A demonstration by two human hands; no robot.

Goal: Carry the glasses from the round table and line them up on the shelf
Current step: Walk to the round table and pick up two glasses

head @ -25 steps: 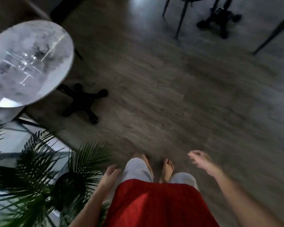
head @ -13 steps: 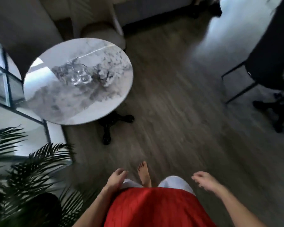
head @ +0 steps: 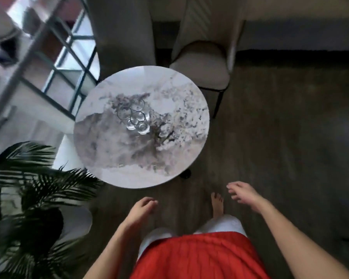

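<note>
Two grips slack and empty, left hand (head: 141, 210), right hand (head: 245, 195), round table (head: 129, 164) nearer, glasses (head: 136, 117) clustered

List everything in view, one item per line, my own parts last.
table: one, round, white-grey marble, centre of view
glasses: several, exact count unclear, clear, clustered near the table's middle
chair: one, beige with dark legs, beyond the table
plant: one, dark green palm, lower left beside the table
frame: one, black bars in a grid, upper left; shelf or window, cannot tell
floor: dark wood, all around
skirt: one, red, bottom centre
foot: one visible, bare, on the floor near the table
left hand: empty, fingers loose, short of the table
right hand: empty, fingers loose, right of the foot
</note>
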